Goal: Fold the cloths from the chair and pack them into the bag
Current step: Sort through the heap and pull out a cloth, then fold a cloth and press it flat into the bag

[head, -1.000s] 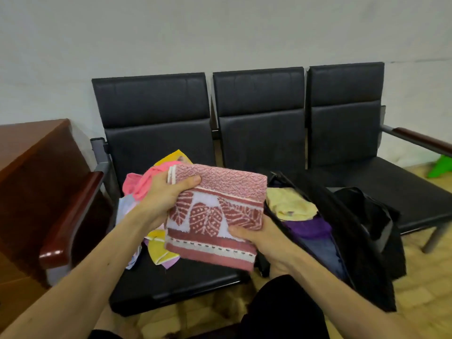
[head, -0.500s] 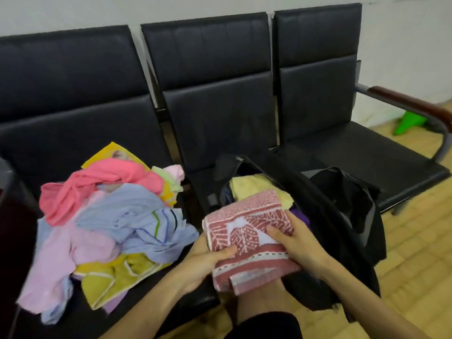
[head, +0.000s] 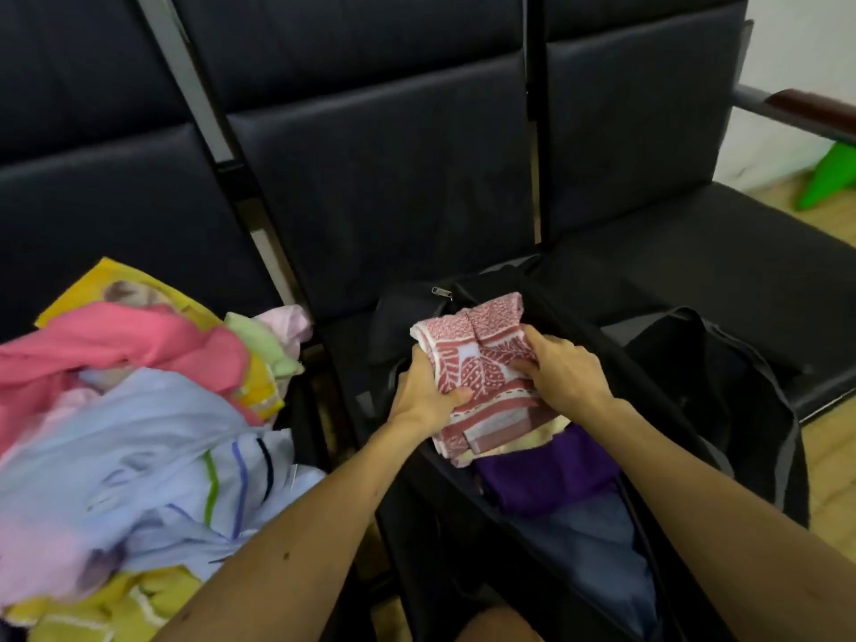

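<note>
Moved: the folded leaf-patterned towel has gone from in front of the bag down into its mouth, and both hands came with it.
Left hand: clamped on the towel's left edge, thumb on top.
Right hand: curled over the right edge and gripping it.
Towel position: at the far end of the black bag, resting on a yellow cloth. A purple cloth lies nearer the person.
Key relation: the towel's long axis runs along the bag, near to far, with one hand on each flank. I judge the next move to be a straight push down.
Materials: looped terry in pink and white, and a limp fabric bag with a metal zip pull.
Still waiting: a loose pile of cloths on the left seat.
</note>
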`<state>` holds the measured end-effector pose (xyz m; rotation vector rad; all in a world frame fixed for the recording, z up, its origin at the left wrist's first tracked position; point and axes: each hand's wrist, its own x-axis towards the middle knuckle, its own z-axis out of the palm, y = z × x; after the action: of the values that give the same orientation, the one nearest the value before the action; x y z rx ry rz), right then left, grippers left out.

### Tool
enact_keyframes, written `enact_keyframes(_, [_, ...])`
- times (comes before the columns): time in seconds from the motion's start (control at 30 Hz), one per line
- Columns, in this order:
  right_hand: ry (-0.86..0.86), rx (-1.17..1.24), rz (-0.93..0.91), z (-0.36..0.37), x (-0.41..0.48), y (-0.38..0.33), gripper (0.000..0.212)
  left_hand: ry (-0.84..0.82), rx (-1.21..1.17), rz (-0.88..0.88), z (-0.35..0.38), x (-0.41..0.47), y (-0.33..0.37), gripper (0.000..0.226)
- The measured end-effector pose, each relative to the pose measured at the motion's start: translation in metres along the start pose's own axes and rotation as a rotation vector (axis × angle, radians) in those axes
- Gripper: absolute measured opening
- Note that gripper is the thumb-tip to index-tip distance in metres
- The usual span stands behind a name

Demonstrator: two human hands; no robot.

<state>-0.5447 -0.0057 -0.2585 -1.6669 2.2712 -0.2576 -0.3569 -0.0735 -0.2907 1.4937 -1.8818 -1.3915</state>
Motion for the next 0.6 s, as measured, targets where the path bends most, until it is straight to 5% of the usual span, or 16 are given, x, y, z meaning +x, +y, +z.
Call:
enact_keyframes(0.3, [-0.032, -0.041, 0.125, 0.018, 0.01, 0.013, 0.044, -0.07, -0.083, -0.051, 0.009, 0.011, -0.02, 0.07])
enact_keyframes(0.47, [0.025, 0.048, 0.195, 0.011, -0.013, -0.008, 0.043, -0.155, 0.056, -0.033, -0.01, -0.033, 0.01, 0.095])
enact_keyframes(0.6, [0.237, 0.166, 0.16, 0.004, -0.048, -0.045, 0.036, -0.054, -0.033, 0.158, -0.046, -0.095, 0.015, 0.042])
